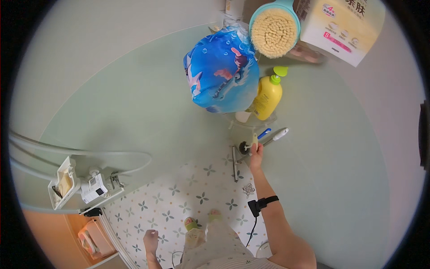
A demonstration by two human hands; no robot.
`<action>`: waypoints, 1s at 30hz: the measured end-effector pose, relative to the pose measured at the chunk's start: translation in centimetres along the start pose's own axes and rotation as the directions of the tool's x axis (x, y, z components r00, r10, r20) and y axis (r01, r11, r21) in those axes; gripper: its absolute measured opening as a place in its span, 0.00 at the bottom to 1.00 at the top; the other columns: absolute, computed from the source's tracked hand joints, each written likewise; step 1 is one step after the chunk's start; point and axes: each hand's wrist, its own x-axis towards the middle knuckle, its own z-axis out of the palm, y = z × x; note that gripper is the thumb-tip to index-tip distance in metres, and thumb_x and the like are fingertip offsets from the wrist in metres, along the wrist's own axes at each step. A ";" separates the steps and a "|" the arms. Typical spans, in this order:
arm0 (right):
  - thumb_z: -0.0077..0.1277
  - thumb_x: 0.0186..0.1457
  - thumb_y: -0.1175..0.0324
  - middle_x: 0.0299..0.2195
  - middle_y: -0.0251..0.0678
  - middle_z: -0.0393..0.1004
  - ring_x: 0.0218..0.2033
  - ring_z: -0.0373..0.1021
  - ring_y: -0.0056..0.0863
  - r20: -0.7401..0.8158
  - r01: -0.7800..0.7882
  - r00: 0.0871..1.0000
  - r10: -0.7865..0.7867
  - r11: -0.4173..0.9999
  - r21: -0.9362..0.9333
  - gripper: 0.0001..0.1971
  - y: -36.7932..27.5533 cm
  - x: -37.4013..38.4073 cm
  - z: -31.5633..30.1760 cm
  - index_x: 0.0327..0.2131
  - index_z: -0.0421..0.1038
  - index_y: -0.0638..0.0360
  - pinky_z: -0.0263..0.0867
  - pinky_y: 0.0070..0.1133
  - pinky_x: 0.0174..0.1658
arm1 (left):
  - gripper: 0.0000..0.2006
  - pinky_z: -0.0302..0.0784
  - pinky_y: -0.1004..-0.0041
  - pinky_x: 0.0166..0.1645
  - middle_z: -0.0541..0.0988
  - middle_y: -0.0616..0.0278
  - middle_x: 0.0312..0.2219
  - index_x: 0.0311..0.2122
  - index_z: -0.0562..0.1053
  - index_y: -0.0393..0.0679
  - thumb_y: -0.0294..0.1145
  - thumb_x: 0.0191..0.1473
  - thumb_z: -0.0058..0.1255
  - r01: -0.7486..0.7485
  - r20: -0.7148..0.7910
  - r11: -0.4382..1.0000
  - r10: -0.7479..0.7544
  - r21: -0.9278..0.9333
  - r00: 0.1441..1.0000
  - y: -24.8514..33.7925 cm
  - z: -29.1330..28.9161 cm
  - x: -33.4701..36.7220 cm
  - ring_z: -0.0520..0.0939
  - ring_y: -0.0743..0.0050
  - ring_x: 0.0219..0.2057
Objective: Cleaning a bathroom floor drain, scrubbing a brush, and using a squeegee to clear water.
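Note:
My right hand (256, 156) reaches up along the wall, its fingers closed round the pale yellow handle of a small brush (255, 138). A dark round head (244, 147) sits just left of those fingers; it seems to belong to the brush. Close by are a squeegee (234, 164) with a white-ended handle and a blue-handled tool (264, 133) too small to identify. My left hand (151, 241) hangs low on the left, fingers curled, with nothing visible in it.
Above my right hand, a clear shelf (264, 123) bears a yellow pump bottle (268, 98) beside a blue patterned bag or cap (224, 74). Higher up are a round bristle brush (274, 33) and a white-yellow package (342, 29). A white wall unit (94, 187) with hoses stands at left.

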 end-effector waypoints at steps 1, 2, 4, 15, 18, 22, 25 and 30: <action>0.40 0.49 0.63 0.22 0.24 0.57 0.24 0.52 0.13 -0.002 0.001 1.000 -0.001 1.000 0.001 0.10 0.0 0.0 0.1 0.33 0.58 0.57 0.50 0.11 0.29 | 0.10 0.66 0.77 0.22 0.72 0.56 0.15 0.29 0.67 0.36 0.30 0.40 0.44 -0.002 0.001 1.000 0.002 0.001 1.000 -0.4 0.0 0.1 0.72 0.73 0.16; 0.41 0.48 0.63 0.21 0.24 0.57 0.24 0.52 0.12 -0.025 0.023 0.999 -0.026 0.995 -0.093 0.10 0.1 0.0 0.1 0.32 0.59 0.57 0.50 0.12 0.28 | 0.10 0.66 0.76 0.22 0.72 0.56 0.15 0.29 0.67 0.36 0.31 0.40 0.44 -0.001 -0.009 1.000 0.001 0.003 1.000 -1.0 0.1 0.3 0.73 0.72 0.17; 0.41 0.48 0.64 0.21 0.24 0.57 0.23 0.52 0.12 -0.048 0.043 0.997 -0.052 0.981 -0.187 0.09 0.0 -0.1 0.3 0.31 0.59 0.57 0.51 0.12 0.27 | 0.10 0.66 0.76 0.23 0.72 0.55 0.15 0.29 0.67 0.36 0.31 0.40 0.43 -0.002 -0.017 1.000 0.002 0.005 1.000 -1.4 0.2 0.5 0.73 0.71 0.17; 0.43 0.47 0.65 0.18 0.27 0.59 0.19 0.58 0.14 -0.144 -0.165 0.970 0.194 0.967 0.194 0.09 -1.3 -0.9 3.0 0.29 0.59 0.59 0.58 0.14 0.22 | 0.11 0.65 0.78 0.21 0.72 0.56 0.14 0.29 0.67 0.36 0.31 0.39 0.43 -0.014 0.023 1.000 0.014 -0.025 1.000 -0.2 0.4 0.4 0.72 0.73 0.15; 0.42 0.47 0.65 0.17 0.28 0.60 0.17 0.59 0.16 -0.116 -0.205 0.964 0.238 0.949 0.241 0.09 -1.6 -1.2 4.2 0.28 0.58 0.59 0.61 0.15 0.23 | 0.11 0.66 0.77 0.22 0.72 0.56 0.14 0.29 0.67 0.36 0.31 0.40 0.43 -0.029 0.002 1.000 0.029 -0.009 1.000 -0.9 0.3 0.4 0.72 0.72 0.16; 0.42 0.47 0.65 0.20 0.30 0.61 0.20 0.61 0.20 -0.090 -0.299 0.941 0.327 0.924 0.239 0.10 -1.5 -1.1 4.5 0.31 0.55 0.57 0.61 0.17 0.25 | 0.11 0.66 0.76 0.24 0.72 0.56 0.14 0.29 0.67 0.35 0.31 0.40 0.43 -0.015 0.027 1.000 0.014 0.008 1.000 -1.1 0.3 0.6 0.73 0.71 0.17; 0.41 0.48 0.64 0.20 0.30 0.61 0.22 0.62 0.21 0.002 -0.322 0.936 0.351 0.858 0.401 0.09 -0.7 -0.8 4.5 0.29 0.55 0.56 0.61 0.19 0.24 | 0.11 0.66 0.76 0.24 0.72 0.56 0.15 0.29 0.67 0.35 0.31 0.40 0.43 -0.009 0.030 0.998 0.007 0.057 1.000 -0.5 0.2 0.6 0.73 0.70 0.18; 0.39 0.49 0.63 0.24 0.29 0.61 0.26 0.62 0.22 0.097 -0.360 0.928 0.359 0.803 0.474 0.08 0.5 -0.1 5.4 0.28 0.55 0.54 0.60 0.20 0.26 | 0.09 0.65 0.81 0.17 0.71 0.58 0.14 0.27 0.66 0.34 0.30 0.42 0.44 -0.082 -0.014 0.996 0.082 0.033 0.997 -1.4 -0.1 0.5 0.71 0.77 0.14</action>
